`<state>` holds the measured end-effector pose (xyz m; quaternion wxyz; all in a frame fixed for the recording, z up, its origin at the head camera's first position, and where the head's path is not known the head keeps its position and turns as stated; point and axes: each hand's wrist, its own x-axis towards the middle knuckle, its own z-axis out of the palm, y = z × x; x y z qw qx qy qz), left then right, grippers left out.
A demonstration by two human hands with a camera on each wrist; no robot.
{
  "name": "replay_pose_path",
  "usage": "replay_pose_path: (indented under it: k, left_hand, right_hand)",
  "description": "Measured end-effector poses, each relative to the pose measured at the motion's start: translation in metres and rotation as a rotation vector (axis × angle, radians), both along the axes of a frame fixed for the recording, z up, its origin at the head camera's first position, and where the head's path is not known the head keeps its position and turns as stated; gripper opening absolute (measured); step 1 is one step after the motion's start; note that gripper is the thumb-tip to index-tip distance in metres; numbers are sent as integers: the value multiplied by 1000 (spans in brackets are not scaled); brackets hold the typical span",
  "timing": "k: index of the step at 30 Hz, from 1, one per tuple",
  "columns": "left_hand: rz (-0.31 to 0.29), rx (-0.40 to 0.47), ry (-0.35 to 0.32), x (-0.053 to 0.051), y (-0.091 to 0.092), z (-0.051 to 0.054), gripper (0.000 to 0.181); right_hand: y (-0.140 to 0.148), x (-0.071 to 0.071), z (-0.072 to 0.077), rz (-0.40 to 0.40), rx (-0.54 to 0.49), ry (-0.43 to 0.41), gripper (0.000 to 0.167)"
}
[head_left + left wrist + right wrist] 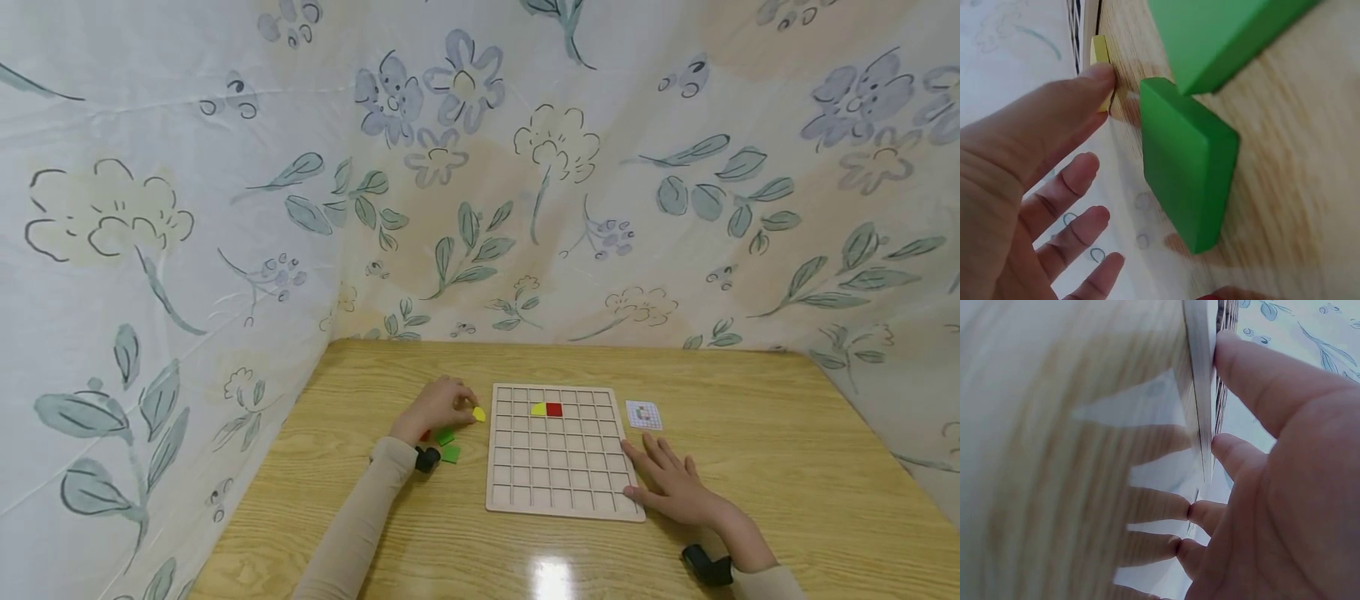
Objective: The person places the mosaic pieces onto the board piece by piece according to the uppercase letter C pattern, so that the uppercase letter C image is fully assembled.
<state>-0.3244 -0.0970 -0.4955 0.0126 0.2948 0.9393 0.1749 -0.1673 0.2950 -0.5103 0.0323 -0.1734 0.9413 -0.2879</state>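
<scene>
Between thumb and index finger, my left hand (442,407) pinches a small yellow tile (478,413) just off the left edge of a wooden grid board (566,479). In the left wrist view, the yellow tile (1101,50) shows edge-on under the thumb, and the other fingers are loosely spread. My right hand (671,483) lies with spread fingers at the board's right edge, thumb and index finger touching its rim. A yellow tile (539,409) with a slanted side sits in a cell near the board's top, beside a red square tile (554,410).
Green tiles (450,454) lie on the table under the left wrist, with a bit of a red tile (425,436) partly hidden by the hand. A small printed pattern card (643,414) is right of the board. Floral cloth (480,183) hangs behind the table.
</scene>
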Motion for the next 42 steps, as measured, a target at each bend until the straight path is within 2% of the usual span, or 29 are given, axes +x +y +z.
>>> replay_pose_path:
  k: [8,15,24,32,42]
  left_hand:
    - [19,14,-20,1,1,5,28]
    - [7,22,45,0,6,10,27]
    - [-8,58,60,3,18,15,25]
    - [-33,64,95,3,31,11,23]
    - [-37,73,89,1,52,10,30]
  right_hand:
    - [1,-1,-1,-8,16,-20,68]
    - [1,0,1,-1,15,-39,67]
    - [0,0,0,6,8,-32,67]
    - [2,-1,0,9,7,-43,67]
    - [3,-2,1,12,13,-32,67]
